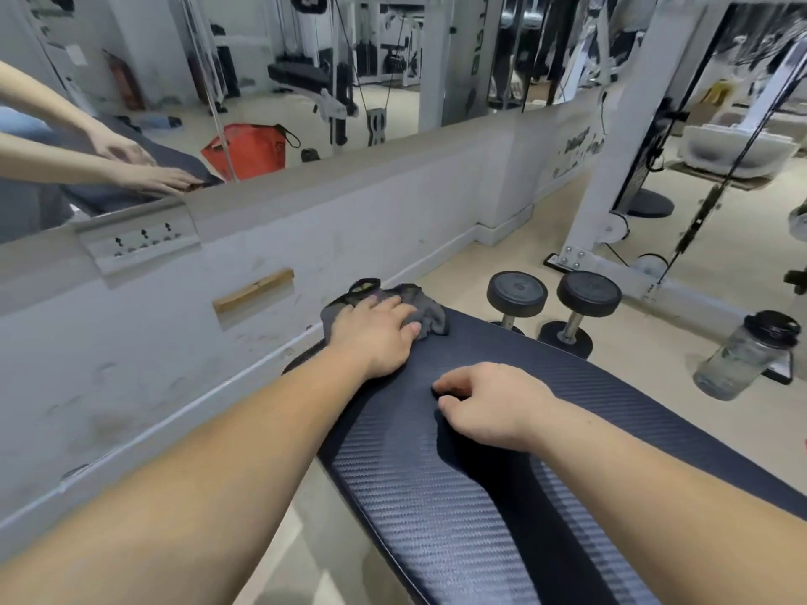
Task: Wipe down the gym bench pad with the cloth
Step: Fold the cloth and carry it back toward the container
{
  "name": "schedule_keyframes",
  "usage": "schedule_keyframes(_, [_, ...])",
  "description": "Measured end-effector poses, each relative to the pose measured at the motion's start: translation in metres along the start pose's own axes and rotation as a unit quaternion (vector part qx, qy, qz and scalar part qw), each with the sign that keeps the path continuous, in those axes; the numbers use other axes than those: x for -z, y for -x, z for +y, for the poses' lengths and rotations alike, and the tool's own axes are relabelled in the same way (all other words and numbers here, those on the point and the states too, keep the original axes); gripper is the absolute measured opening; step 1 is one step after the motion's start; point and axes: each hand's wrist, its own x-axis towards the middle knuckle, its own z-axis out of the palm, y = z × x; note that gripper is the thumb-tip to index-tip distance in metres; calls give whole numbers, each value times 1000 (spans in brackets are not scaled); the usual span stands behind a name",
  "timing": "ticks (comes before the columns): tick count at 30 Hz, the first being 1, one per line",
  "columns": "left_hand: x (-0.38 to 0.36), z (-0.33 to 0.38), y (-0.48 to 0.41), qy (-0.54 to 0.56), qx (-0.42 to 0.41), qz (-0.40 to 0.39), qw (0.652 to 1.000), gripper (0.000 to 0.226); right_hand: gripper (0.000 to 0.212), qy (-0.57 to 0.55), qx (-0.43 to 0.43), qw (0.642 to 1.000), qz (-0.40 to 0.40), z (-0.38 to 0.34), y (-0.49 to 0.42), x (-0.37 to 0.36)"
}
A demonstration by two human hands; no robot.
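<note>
The dark blue textured bench pad [480, 495] runs from the lower right toward the wall. A grey cloth [430, 314] lies bunched at the pad's far end. My left hand [375, 331] presses flat on the cloth, fingers spread over it. My right hand [484, 403] rests on the pad nearer to me, fingers curled under, with nothing in it.
Two black dumbbells [554, 299] stand on the floor right of the pad's far end. A clear water bottle [742, 360] lies farther right. A white wall with a mirror [262, 80] is close on the left. A white cable machine frame [611, 189] stands beyond.
</note>
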Motion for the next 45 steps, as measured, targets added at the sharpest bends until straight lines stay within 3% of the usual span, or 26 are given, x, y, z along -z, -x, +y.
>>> schedule_keyframes(2, [1, 14, 22, -19, -36, -3, 999, 50, 36, -176, -11, 984, -5, 7, 5, 5])
schedule_keyframes(4, [-1, 35, 48, -24, -67, -21, 997, 50, 25, -288, -42, 953, 81, 19, 19, 8])
schedule_keyframes(7, [-8, 76, 89, -28, -107, -30, 993, 49, 23, -322, -74, 923, 197, 42, 51, 10])
schedule_keyframes(11, [-9, 152, 148, -58, -164, -20, 985, 42, 24, -321, -107, 918, 206, 66, 114, 14])
schedule_keyframes(15, [0, 231, 214, -109, -251, -18, 962, 29, 23, -390, -161, 878, 227, 103, 184, 5])
schedule_keyframes(17, [7, 248, 220, -29, -249, -26, 968, 32, 21, -438, -188, 837, 267, 122, 215, 10])
schedule_keyframes(19, [13, 257, 219, 154, -162, -73, 972, 41, 17, -466, -211, 799, 316, 140, 245, 18])
schedule_keyframes(20, [19, 263, 220, 293, -99, -105, 945, 44, 16, -479, -217, 784, 330, 146, 260, 20])
schedule_keyframes(22, [27, 282, 226, 558, 25, -189, 808, 45, 17, -533, -218, 757, 307, 161, 283, 19])
schedule_keyframes(23, [33, 292, 230, 640, 70, -232, 729, 44, 24, -578, -214, 741, 268, 166, 293, 18])
schedule_keyframes(25, [37, 307, 238, 710, 121, -297, 627, 47, 47, -656, -218, 703, 168, 173, 307, 17])
schedule_keyframes(26, [32, 311, 241, 702, 128, -316, 625, 52, 53, -680, -218, 689, 126, 173, 314, 19])
schedule_keyframes(27, [26, 315, 243, 669, 122, -317, 661, 57, 55, -687, -213, 688, 96, 175, 316, 19])
schedule_keyframes(29, [19, 319, 244, 572, 91, -274, 768, 64, 55, -674, -204, 706, 79, 178, 316, 21])
schedule_keyframes(30, [17, 321, 242, 547, 71, -269, 789, 66, 53, -660, -208, 716, 90, 177, 314, 20])
schedule_keyframes(33, [14, 331, 235, 575, 50, -298, 760, 56, 33, -659, -195, 720, 99, 186, 303, 13])
schedule_keyframes(36, [5, 341, 213, 631, 36, -280, 722, 35, 24, -687, -157, 701, 107, 209, 293, 19])
schedule_keyframes(40, [-12, 355, 180, 685, 72, -321, 651, 34, 24, -734, -170, 640, 153, 253, 279, 25])
schedule_keyframes(43, [-14, 380, 180, 671, 89, -341, 653, 30, 30, -768, -209, 581, 168, 273, 278, 27])
schedule_keyframes(45, [-6, 398, 187, 662, 103, -333, 663, 25, 39, -775, -228, 562, 175, 276, 291, 32])
